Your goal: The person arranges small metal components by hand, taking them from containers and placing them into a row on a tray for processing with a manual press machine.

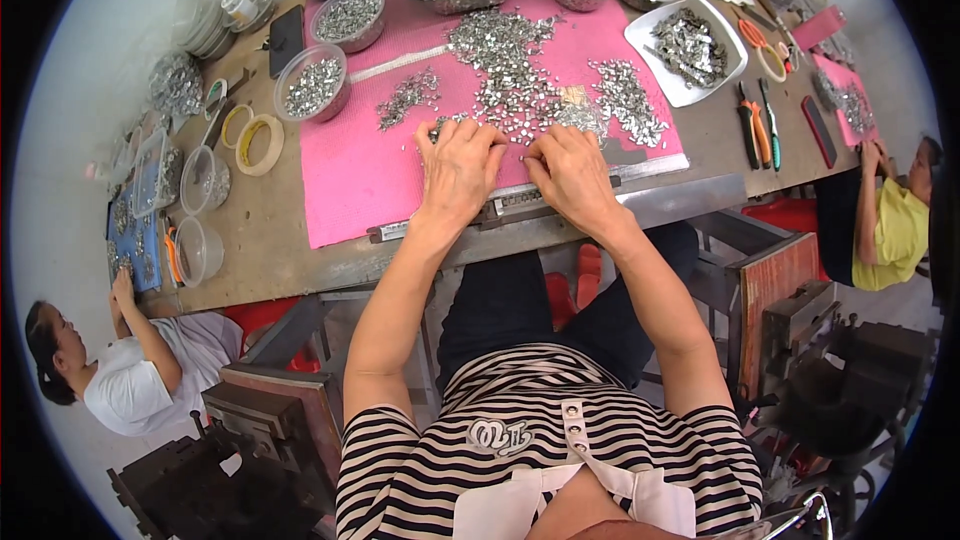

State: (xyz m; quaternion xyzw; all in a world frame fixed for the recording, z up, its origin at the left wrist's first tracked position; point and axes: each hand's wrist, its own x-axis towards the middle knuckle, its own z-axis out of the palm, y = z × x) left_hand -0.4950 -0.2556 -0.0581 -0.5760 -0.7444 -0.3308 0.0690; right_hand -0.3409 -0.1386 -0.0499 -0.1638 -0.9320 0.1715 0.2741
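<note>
Two bare hands, mine, both over the near edge of one pink mat [345,180], which serves as landmark for every place below. Stock: small silvery metal pieces [505,60], loose, the main heap spread from the mat's far middle down toward my fingers; one lesser heap [410,100] left of the mat's centre, one [632,105] on its right side. Fixture: one metal rail [520,202] along the mat's near edge, below the gap between my hands. Containers: one round clear tub [342,100] at the mat's left edge, filled; one white dish [690,97] at its far right corner, filled. Risks, in my judgement: a sweep of either wrist could push loose pieces off the mat's near edge, which lies close to my lap; careless drawing-in could mingle the heaps, since little bare mat parts them; a knock could tip the left tub, standing beside its edge. Left hand [460,155]: half closed, fingers bent down, thumb near the forefinger; tips at the mat's near middle, among pieces. Right hand [572,162]: likewise curled, knuckles up, thumb toward the left hand, the two apart. Whether either pinches a piece, I cannot tell; the backs of my hands hide it.
</note>
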